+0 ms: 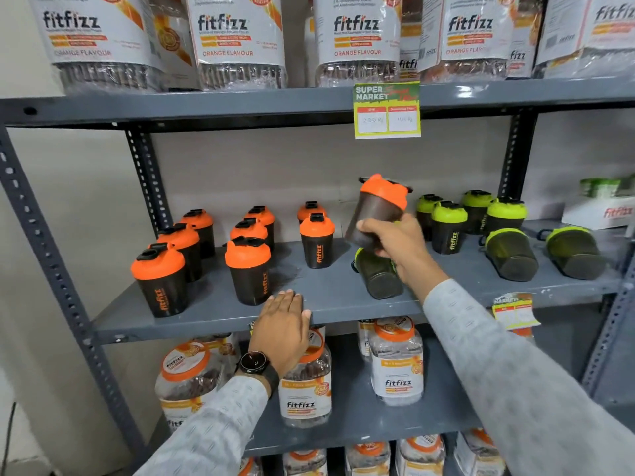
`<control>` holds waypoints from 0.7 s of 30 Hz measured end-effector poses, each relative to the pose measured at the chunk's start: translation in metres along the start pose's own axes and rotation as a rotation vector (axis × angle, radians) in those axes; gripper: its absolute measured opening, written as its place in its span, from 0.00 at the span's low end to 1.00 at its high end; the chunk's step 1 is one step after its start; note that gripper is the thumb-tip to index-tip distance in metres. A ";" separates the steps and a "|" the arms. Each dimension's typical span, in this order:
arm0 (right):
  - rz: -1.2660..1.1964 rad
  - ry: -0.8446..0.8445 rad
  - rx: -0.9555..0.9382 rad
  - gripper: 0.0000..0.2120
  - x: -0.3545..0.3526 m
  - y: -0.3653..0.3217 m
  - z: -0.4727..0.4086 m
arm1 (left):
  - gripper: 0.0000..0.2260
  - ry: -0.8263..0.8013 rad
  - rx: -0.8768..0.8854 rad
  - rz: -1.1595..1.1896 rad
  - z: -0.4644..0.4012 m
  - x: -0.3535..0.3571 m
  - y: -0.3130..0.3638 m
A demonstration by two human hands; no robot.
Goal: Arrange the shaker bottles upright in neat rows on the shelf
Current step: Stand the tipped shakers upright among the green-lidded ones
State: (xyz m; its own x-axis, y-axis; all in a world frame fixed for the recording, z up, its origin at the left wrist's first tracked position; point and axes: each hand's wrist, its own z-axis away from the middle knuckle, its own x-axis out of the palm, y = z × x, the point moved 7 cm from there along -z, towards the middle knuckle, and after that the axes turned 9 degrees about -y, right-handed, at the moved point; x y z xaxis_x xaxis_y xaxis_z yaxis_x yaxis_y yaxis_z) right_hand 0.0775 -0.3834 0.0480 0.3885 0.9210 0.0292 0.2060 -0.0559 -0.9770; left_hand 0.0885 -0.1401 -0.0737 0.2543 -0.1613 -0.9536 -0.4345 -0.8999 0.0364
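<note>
On the grey shelf [336,297], orange-lidded shaker bottles [248,269] stand upright in rows at the left, long axes vertical and lids up. The left hand [281,324] lies flat, palm down, on the shelf's front edge with fingers together and extended, holding nothing; a dark watch [256,363] sits on its wrist. To the right, the right hand [398,245] is wrapped around the lower body of a lifted orange-lidded bottle [378,209], held above the shelf with its lid up and its long axis tilted slightly, top leaning right. Just beneath that hand a green-lidded bottle [378,276] lies on its side, base toward the camera. Further right, green-lidded bottles [448,226] stand upright in a cluster, and two more toppled bottles [512,250] lie with bases facing forward.
</note>
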 end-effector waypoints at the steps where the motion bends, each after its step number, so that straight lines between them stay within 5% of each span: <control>1: 0.051 0.001 -0.022 0.37 0.012 0.003 0.006 | 0.32 -0.002 -0.001 0.001 0.000 0.000 -0.001; 7: 0.440 0.053 -0.140 0.38 0.069 0.027 0.043 | 0.28 -0.003 -0.002 -0.004 -0.002 0.002 -0.002; 17: 0.612 0.053 -0.125 0.39 0.086 0.069 0.040 | 0.33 0.012 -0.002 0.002 -0.001 0.002 -0.001; 21: 0.614 0.029 -0.120 0.47 0.084 0.074 0.041 | 0.31 0.032 0.000 0.006 -0.001 0.004 -0.001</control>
State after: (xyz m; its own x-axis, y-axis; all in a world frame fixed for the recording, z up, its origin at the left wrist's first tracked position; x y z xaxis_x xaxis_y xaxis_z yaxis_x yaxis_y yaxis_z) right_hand 0.0885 -0.2945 -0.0306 0.4924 0.6960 -0.5226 0.0363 -0.6164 -0.7866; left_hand 0.0910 -0.1397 -0.0768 0.2790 -0.1797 -0.9433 -0.4361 -0.8989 0.0423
